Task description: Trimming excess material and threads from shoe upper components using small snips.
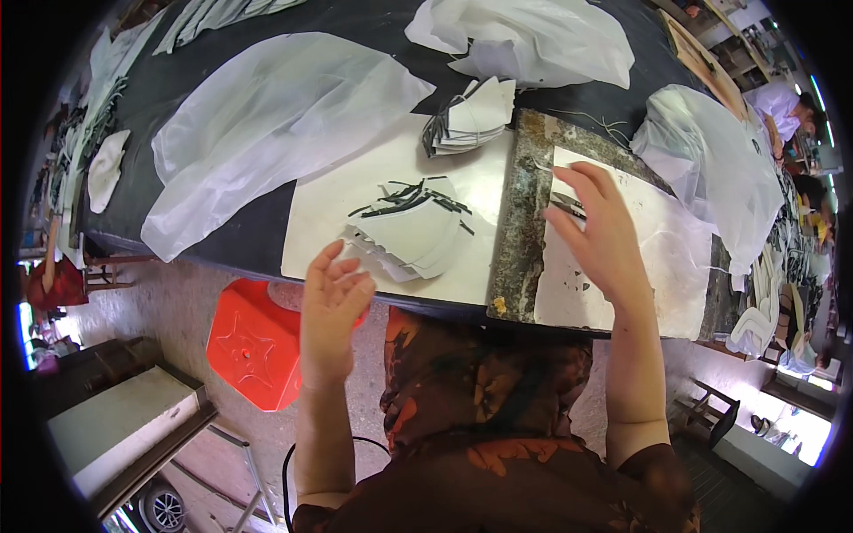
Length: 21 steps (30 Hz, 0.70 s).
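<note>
My left hand [335, 298] is at the table's front edge with its fingers loosely bent and apart, holding nothing. Just beyond its fingertips lies a loose pile of curved white pieces [413, 235] with black strips [413, 197] along the far side. My right hand [600, 235] hovers over a white sheet [657, 266] on a worn, mottled board [515, 240]. Its thumb and forefinger are spread, and a small dark, pointed thing [569, 203] shows between them; I cannot make out its kind. Farther back stands a stack of similar white pieces [475, 115] with dark edges.
Translucent plastic bags lie at the left [275, 124], far middle [542, 40] and right [702, 160] of the dark table [231, 222]. A pale board [311, 244] is under the pieces. Below the table stands a red stool [253, 351]. Another person [782, 111] is at far right.
</note>
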Each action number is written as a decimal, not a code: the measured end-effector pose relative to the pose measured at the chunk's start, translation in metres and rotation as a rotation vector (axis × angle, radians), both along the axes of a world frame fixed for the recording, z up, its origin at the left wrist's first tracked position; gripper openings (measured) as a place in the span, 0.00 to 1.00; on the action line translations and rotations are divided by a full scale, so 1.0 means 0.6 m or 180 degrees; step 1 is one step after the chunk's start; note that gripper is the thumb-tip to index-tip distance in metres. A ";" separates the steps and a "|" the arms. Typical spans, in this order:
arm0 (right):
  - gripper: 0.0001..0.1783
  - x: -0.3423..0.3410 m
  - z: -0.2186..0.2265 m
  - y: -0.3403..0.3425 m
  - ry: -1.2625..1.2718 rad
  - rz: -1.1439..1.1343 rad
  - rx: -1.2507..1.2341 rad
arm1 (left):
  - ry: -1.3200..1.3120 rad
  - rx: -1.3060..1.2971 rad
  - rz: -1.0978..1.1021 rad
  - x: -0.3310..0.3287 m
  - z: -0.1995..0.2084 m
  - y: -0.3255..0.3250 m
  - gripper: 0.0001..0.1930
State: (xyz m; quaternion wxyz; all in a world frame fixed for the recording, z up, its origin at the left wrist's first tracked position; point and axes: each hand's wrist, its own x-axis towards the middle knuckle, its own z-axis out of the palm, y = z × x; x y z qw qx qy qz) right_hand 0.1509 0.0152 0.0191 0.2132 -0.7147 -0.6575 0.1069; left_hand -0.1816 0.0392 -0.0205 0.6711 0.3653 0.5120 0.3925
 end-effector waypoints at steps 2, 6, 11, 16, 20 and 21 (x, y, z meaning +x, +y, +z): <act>0.31 -0.041 0.019 0.034 0.1180 0.0459 -0.0322 | -0.0135 -0.0016 -0.0049 0.012 -0.006 -0.018 0.39; 0.41 -0.088 0.007 0.088 0.1507 0.0598 -0.1005 | 0.0149 0.0250 0.0059 0.024 -0.001 -0.019 0.46; 0.58 -0.091 0.005 0.139 0.1658 0.0582 -0.2217 | 0.0451 0.0133 0.0155 0.009 0.006 0.008 0.51; 0.61 -0.097 -0.006 0.129 0.1875 0.0496 -0.2338 | 0.0018 -0.0002 0.0135 0.012 0.003 0.027 0.52; 0.60 -0.105 -0.028 0.104 0.2149 0.0610 -0.1881 | -0.0203 0.0030 0.0032 0.026 -0.004 0.029 0.53; 0.60 -0.109 -0.029 0.099 0.2034 0.0657 -0.1638 | -0.0081 0.0102 -0.0040 0.028 -0.001 0.027 0.54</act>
